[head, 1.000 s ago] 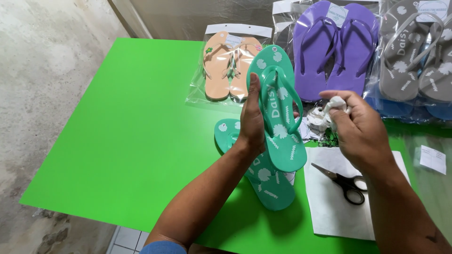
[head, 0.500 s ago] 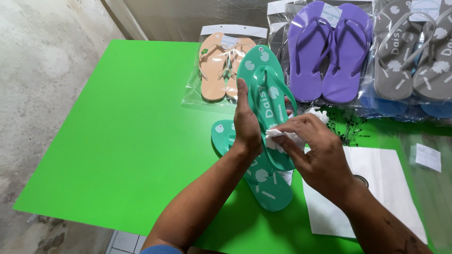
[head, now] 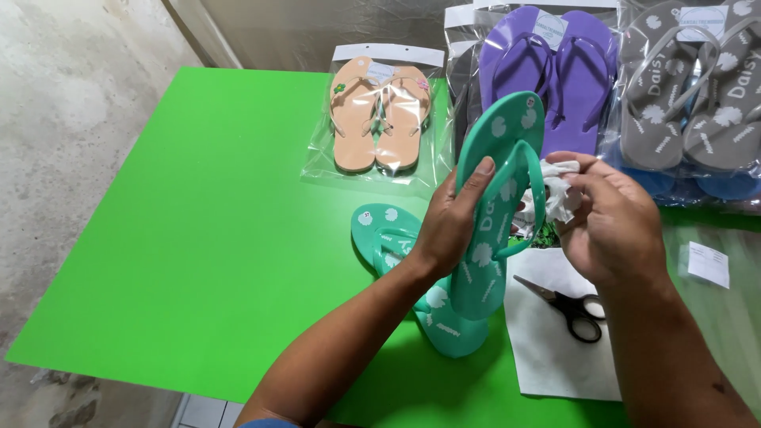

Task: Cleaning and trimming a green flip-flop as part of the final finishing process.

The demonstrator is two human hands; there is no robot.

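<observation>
bagged peach sandals [head: 380, 119], purple pair [head: 551, 75], scissors [head: 567, 305]

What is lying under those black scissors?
The black scissors lie on a white sheet of paper, which rests on the green table. The right hand hides the sheet's far edge.

Your left hand [head: 452, 230] grips a teal flip-flop [head: 495, 206] with white flower prints; its twin [head: 396, 246] lies on the bright green table [head: 198, 238]. Your right hand [head: 606, 226] pinches a white cloth [head: 561, 190]. Bagged pairs: peach [head: 379, 119], purple [head: 547, 71], grey [head: 690, 103] with white flowers. Black-handled scissors [head: 572, 305] on white paper [head: 555, 357].
</observation>
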